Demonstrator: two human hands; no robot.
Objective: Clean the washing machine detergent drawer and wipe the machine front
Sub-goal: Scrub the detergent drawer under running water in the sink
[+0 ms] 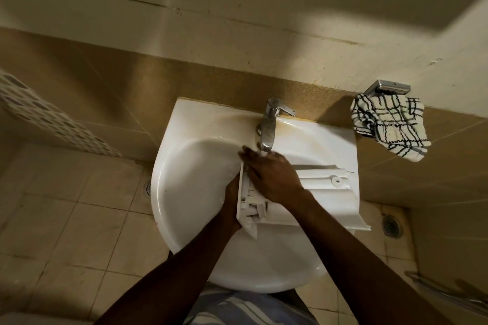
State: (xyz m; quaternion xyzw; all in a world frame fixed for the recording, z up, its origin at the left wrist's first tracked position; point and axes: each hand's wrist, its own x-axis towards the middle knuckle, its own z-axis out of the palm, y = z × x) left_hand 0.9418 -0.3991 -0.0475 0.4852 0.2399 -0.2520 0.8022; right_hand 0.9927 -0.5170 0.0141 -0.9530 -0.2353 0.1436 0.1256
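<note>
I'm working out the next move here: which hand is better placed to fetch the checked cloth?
Probably the right hand: the checked cloth hangs on its side of the sink, and it only rests on top of the drawer. The left hand holds the drawer's end, supporting it.

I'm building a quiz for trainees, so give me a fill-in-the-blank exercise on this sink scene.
1. The left hand grips a white ____ over the sink, and the right hand lies on it.
2. A checked ____ hangs right of the tap.
3. The tap's mouth is just above the ____ hand's fingers.
Missing: drawer; towel; right.
</note>
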